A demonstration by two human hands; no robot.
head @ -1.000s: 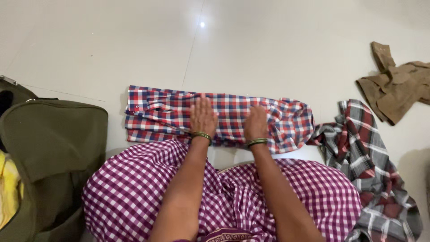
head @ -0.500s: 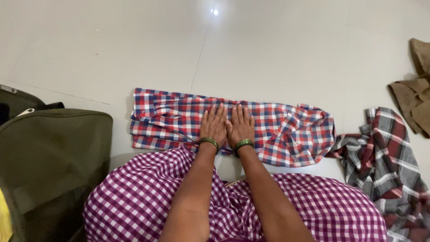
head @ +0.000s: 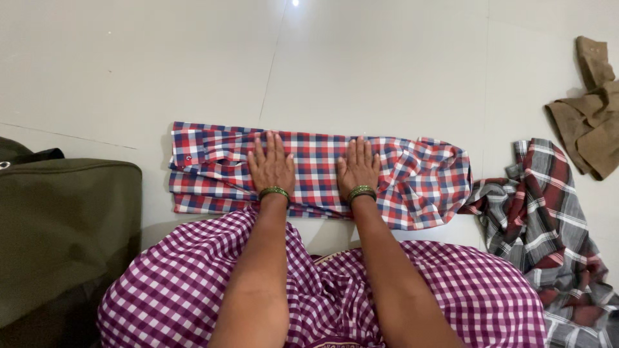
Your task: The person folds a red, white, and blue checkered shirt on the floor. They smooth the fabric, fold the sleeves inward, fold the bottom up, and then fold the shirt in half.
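Flatly, both hands press a checked shirt [head: 316, 174] folded into a left-right strip.
Left hand [head: 271, 166] and right hand [head: 358, 167], palms open, lie apart at mid-strip, equally near.

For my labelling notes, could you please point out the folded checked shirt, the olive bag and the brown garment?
folded checked shirt [head: 309, 169], head view, middle panel between the hands
olive bag [head: 64, 219], head view, top flap
brown garment [head: 590, 122], head view, crumpled middle

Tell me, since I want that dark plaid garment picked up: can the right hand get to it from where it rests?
Probably yes. The right hand lies flat on the folded checked shirt, and the dark plaid garment lies just beyond that shirt's right end on the floor, with nothing between.
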